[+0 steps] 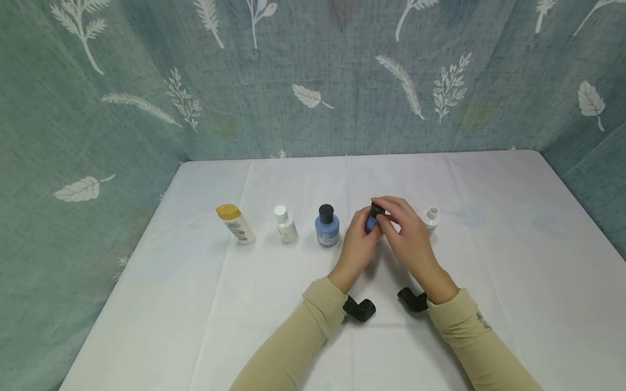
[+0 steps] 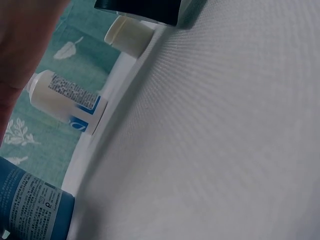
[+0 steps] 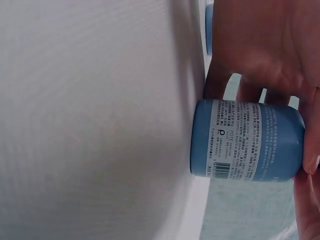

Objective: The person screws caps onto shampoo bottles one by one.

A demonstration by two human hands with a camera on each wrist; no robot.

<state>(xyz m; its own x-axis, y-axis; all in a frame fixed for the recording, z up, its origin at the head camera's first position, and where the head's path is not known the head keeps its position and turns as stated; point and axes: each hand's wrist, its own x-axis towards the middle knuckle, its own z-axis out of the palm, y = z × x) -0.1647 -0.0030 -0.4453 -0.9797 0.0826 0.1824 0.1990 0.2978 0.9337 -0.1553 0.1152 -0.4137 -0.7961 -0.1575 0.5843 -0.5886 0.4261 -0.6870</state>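
Note:
A blue bottle (image 1: pixel 370 225) is between my two hands in the head view, roughly upright, with a black cap (image 1: pixel 377 208) on top. My left hand (image 1: pixel 359 241) grips its body from the left. My right hand (image 1: pixel 408 234) has thumb and fingers pinching around the cap. In the right wrist view the same blue bottle (image 3: pixel 232 140) shows its printed label, with left-hand fingers curled behind it. Whether its base touches the table cannot be told. The left wrist view shows part of the bottle (image 2: pixel 35 200), with the left hand mostly out of frame.
Left of my hands stand a second blue bottle (image 1: pixel 327 228) with black cap, a small white bottle (image 1: pixel 286 227) and a yellow-capped bottle (image 1: pixel 237 225). Just beyond my right hand is a white bottle (image 1: pixel 430 218) with its neck uncovered. A white cloth covers the table (image 1: pixel 264 326).

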